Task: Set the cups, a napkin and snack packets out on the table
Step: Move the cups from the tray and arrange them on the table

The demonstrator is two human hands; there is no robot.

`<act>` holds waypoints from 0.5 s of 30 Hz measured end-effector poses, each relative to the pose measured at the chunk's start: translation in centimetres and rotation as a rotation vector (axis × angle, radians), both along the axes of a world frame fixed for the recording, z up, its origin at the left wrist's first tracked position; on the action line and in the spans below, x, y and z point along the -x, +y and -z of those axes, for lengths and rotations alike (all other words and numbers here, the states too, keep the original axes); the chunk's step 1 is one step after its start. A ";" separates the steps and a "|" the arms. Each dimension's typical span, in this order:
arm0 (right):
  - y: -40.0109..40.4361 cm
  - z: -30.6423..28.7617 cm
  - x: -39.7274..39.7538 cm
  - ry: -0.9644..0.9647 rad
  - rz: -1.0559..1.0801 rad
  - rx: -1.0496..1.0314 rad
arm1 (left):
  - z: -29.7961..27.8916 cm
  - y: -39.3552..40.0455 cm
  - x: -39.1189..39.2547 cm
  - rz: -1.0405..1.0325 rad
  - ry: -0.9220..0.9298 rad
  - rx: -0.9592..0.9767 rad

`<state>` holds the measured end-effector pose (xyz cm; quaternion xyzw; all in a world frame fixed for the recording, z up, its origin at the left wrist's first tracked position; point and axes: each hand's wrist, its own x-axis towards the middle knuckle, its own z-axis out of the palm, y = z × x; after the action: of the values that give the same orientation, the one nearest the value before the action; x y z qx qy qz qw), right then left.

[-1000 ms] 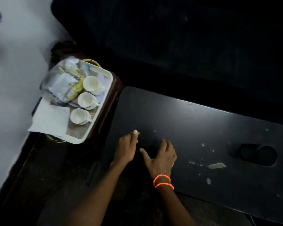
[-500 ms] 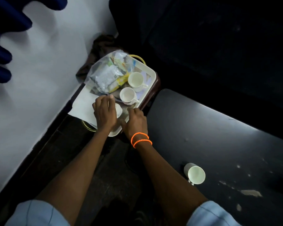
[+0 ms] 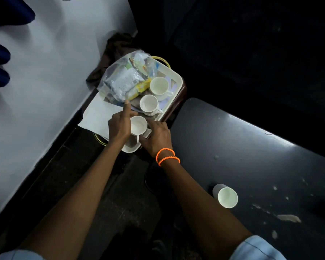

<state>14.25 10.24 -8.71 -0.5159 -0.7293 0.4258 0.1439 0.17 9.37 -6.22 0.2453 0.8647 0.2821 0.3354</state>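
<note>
A cream tray (image 3: 177, 78) sits on a stool left of the dark table (image 3: 251, 156). It holds a clear bag of snack packets (image 3: 126, 81), a white napkin (image 3: 99, 117) and three white cups. Two of those cups (image 3: 159, 86) (image 3: 148, 104) stand free on the tray. At the tray's near end, the third cup (image 3: 138, 124) sits between my hands. My left hand (image 3: 119, 126) wraps its left side with the index finger stretched toward the bag. My right hand (image 3: 157, 137) grips its right side by the handle. Another white cup (image 3: 227, 197) stands on the table.
A white wall (image 3: 51, 81) runs along the left, with a blue shape at the top left corner. A brown cloth (image 3: 116, 47) lies behind the tray. The table top has chipped pale spots (image 3: 288, 217) near its front right. Dark floor lies below my arms.
My hands left the table and reached the tray's near cup; a cup now stands on the table. Since half a second ago my left hand slid off the cup's top, index finger extended.
</note>
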 end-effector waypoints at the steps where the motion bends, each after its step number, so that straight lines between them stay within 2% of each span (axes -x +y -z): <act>1: -0.1 -0.1 -0.7 0.058 0.026 0.010 | -0.3 0.0 -0.5 0.022 0.016 -0.011; 3: -0.2 -0.3 -2.4 0.123 0.067 0.029 | -0.8 0.1 -1.8 0.050 0.003 -0.048; 7: 0.2 -0.3 -7.9 0.153 0.129 0.048 | -0.4 0.3 -6.1 0.021 -0.150 -0.147; 11: 0.9 0.2 -15.0 0.031 0.190 0.085 | 1.4 1.3 -12.7 0.099 -0.286 -0.145; 15: 1.8 1.3 -22.0 -0.106 0.213 0.154 | 3.7 2.0 -19.8 0.315 -0.320 -0.038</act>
<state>36.29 12.05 -10.00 -0.6217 -0.6422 0.4350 0.1092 19.97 11.34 -9.90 0.3356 0.7460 0.2778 0.5038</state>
